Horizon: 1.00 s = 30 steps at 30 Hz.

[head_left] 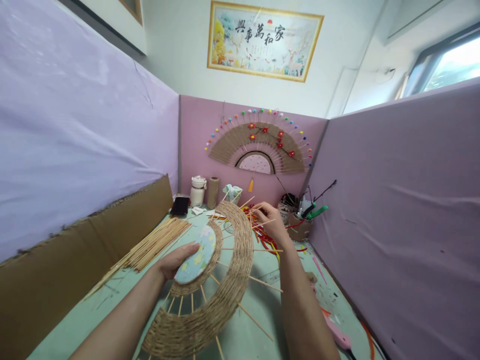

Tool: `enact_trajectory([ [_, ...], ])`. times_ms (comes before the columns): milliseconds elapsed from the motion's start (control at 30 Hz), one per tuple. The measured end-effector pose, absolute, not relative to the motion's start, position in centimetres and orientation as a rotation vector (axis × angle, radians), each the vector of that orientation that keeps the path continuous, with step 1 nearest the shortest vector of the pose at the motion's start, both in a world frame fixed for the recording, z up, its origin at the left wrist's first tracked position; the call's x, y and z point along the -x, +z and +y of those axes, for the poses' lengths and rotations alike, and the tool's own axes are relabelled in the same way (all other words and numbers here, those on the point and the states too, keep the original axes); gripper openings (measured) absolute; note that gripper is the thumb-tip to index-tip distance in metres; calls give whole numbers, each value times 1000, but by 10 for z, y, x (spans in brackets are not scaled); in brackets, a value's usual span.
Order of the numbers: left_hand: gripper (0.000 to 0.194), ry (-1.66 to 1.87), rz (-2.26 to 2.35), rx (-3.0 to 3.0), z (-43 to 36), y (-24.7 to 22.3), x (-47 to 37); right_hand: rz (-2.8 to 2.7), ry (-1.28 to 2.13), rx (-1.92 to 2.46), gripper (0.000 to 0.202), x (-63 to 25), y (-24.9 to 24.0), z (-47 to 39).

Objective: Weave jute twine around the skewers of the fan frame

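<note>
A woven twine fan point(243, 260) is held up at an angle above the table, with thin wooden sticks running out past its wide band. My left hand point(179, 258) grips it by the half-round centre piece point(198, 257), which is covered in light blue floral cloth, thumb on the front. At the band's upper right edge, my right hand point(270, 220) has its fingers pinched together close to a stick end. What lies between those fingertips is too small to make out. Red and yellow fuzzy stems point(264, 241) lie on the table behind the right hand.
Loose wooden sticks point(159, 242) lie at left beside a cardboard strip point(93, 235). Behind stand a white jar point(198, 191), a twine spool point(212, 193) and a phone point(180, 205). Green-handled pliers point(318, 212) sit in a holder; a pink glue gun point(337, 332) lies right. A decorated fan point(228, 142) hangs behind.
</note>
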<state>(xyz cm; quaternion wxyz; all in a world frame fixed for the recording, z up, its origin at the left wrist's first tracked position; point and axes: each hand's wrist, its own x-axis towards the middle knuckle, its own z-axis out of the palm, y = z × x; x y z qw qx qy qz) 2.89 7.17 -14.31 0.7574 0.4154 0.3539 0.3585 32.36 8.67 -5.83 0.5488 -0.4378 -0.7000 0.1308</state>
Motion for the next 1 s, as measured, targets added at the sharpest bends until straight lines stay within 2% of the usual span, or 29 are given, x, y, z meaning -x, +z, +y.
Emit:
enact_trajectory([
  [200,41,742,763,-935,68,-142,-33,-1536,270,1122,26,-324,-52,80],
  [400,40,716,789,-917,66,-143,-35,-1501,206,1020,19,-330,-50,79],
  [633,41,658,748,-939,63,-144,-39,-1465,211,983,19,-342,-47,79],
  [867,46,569,700,-939,60,-148,-43,-1416,636,928,23,-360,-52,76],
  [1000,42,564,680,-933,57,-148,-47,-1348,900,813,26,-359,-61,81],
])
